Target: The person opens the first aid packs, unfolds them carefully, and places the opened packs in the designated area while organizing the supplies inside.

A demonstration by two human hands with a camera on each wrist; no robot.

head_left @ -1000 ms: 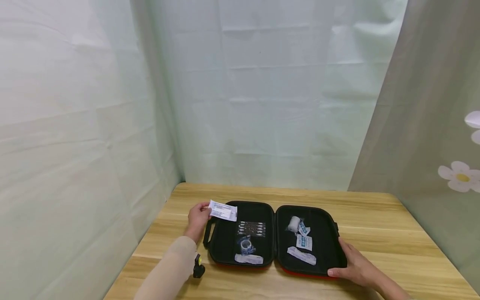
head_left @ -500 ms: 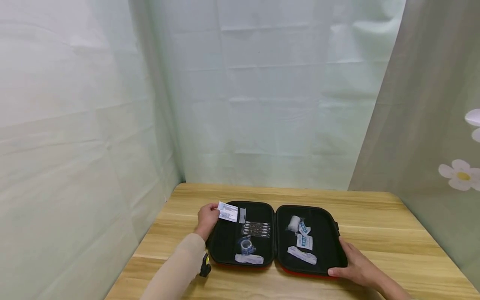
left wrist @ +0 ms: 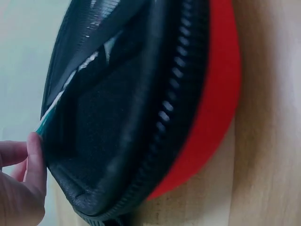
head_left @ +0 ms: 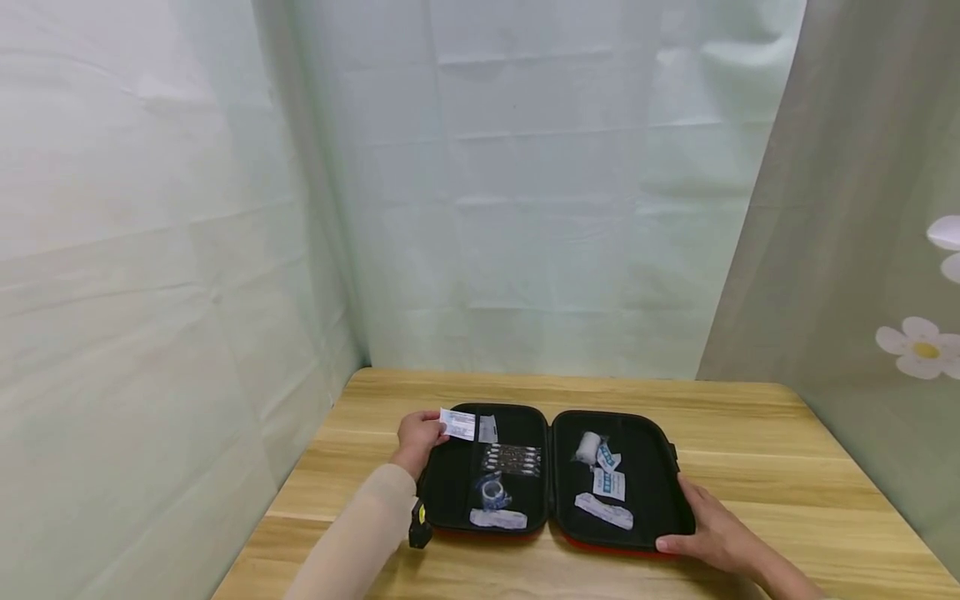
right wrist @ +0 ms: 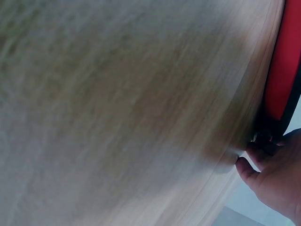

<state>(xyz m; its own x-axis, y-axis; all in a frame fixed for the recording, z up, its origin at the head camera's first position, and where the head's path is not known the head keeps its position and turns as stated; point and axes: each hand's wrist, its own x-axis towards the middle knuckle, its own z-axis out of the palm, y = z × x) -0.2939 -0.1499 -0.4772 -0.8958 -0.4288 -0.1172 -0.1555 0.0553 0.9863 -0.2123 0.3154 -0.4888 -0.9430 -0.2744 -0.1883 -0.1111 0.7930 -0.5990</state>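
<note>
An unfolded black first-aid case (head_left: 654,492) with a red outside lies on the table. At its far left corner my left hand (head_left: 418,439) pinches a flat white printed packet (head_left: 458,423). The packet's right part shows greyed behind the edge of a dark mesh pocket; in the left wrist view, the packet (left wrist: 55,102) slants under that edge. My right hand (head_left: 712,531) grips the near right corner of the case. Cotton swabs (head_left: 512,459), a wrapped tape roll (head_left: 493,492) and a long white packet (head_left: 498,518) lie in the left half.
The right half holds a wrapped white bandage roll (head_left: 588,447), two small blue-and-white sachets (head_left: 609,484) and another long white packet (head_left: 604,511). A black device with a yellow mark (head_left: 420,525) sits at my left wrist. Pale curtains (head_left: 525,208) stand behind the wooden table (head_left: 780,467).
My left hand has moved right with the white packet, whose right part has passed behind the pocket edge. The swabs have shifted slightly right. The right hand stays at its corner.
</note>
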